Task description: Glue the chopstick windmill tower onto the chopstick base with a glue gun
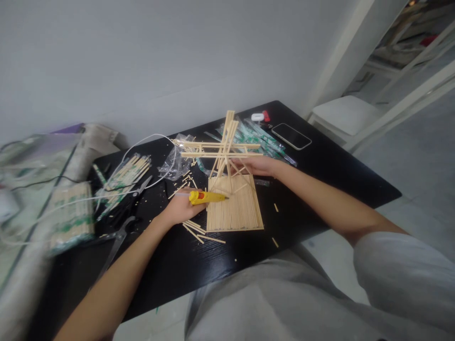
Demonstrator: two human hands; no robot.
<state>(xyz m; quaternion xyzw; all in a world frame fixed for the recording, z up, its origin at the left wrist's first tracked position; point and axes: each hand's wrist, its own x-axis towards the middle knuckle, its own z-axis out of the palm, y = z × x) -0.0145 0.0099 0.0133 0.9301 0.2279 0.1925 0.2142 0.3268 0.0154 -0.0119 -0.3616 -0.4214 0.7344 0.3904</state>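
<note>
My left hand (181, 207) is closed around a yellow glue gun (208, 198), its nozzle pointing right over a flat panel of wooden sticks (232, 213). On the panel's far part stands a stick frame (223, 154) with long crossed sticks at its top, like windmill blades, on slanting legs. My right hand (256, 166) reaches behind the frame from the right, by its upper legs. Its fingers are partly hidden by the sticks, and they appear to hold the frame. Several loose sticks (194, 229) lie beside the panel, near my left hand.
Scissors (142, 185) and packs of wrapped sticks (73, 213) lie on the left. A white cord (142, 139) loops across there. Clear plastic bags (176, 161) and empty-looking wrappers (261, 137) lie at the back. A phone (291, 136) rests on the black table (330, 182) at the right.
</note>
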